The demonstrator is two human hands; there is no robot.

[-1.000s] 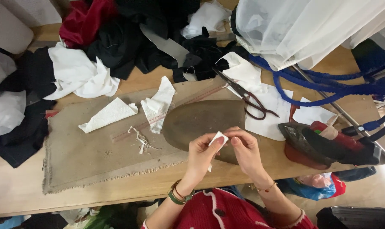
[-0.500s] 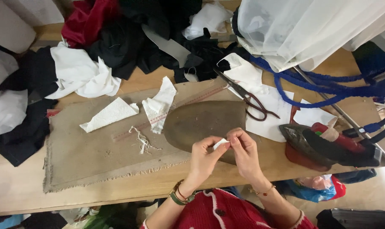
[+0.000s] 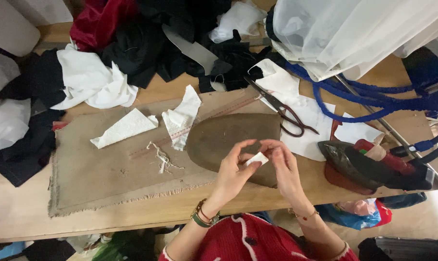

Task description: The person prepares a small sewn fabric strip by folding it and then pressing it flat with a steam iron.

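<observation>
Over a coarse burlap mat (image 3: 98, 179), left hand (image 3: 231, 171) and right hand (image 3: 282, 166) fingers pinch 1 small folded white scrap (image 3: 256, 159).

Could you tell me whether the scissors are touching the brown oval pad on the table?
Apart. The head view shows the scissors lying on white fabric just beyond the brown oval pad, with a strip of fabric visible between handles and pad.

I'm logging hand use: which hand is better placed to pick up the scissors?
Right, probably. The right hand is nearer the scissors, which lie just beyond it to the right. The left hand is farther and would have to cross over. Both pinch the small white piece.
</observation>
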